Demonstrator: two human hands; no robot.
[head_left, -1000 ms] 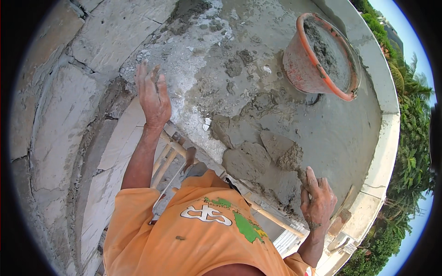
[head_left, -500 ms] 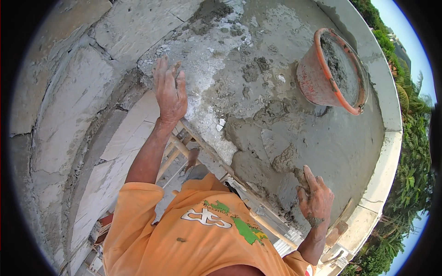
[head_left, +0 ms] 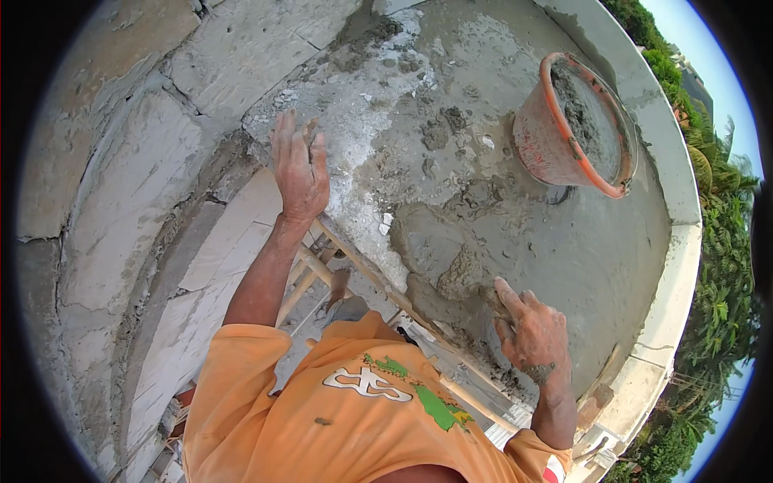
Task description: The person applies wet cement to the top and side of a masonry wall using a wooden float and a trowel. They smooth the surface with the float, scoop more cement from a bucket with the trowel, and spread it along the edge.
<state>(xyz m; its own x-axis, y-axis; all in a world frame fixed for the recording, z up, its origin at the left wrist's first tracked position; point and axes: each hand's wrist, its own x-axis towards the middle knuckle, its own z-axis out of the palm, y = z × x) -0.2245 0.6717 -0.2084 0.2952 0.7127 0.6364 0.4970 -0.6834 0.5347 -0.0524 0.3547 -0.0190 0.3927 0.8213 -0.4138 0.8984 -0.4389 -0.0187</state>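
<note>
- My left hand [head_left: 299, 171] had climbed a little farther up the slab since a second before; it lay open, fingers spread flat, pressed on the pale dried patch [head_left: 354, 121] at the near-left edge of the concrete slab [head_left: 580, 249].
- My right hand [head_left: 533, 332] had shifted from hovering with spread fingers at the near-right edge to settling on the wet mortar heap [head_left: 451, 270]. Its fingers were curled, forefinger pointing into the grey mass; it may have been pinching something small, but I could not tell.
- To my mind that meant I had stopped merely bracing myself and had started working the mortar with the right hand, the left one steadying me.
- The mortar heap lay just left of and touching my right fingertips, well to the right of my left hand, on the near part of the slab.
- The orange bucket [head_left: 538, 129], smeared inside with grey mortar, stood far right on the slab, well apart from both hands.
- Below me, between my arms, the wooden ladder rails [head_left: 322, 270] showed against the white block wall [head_left: 153, 185] on the left.
- Green treetops [head_left: 717, 266] ran beyond the slab's pale rim on the right.
</note>
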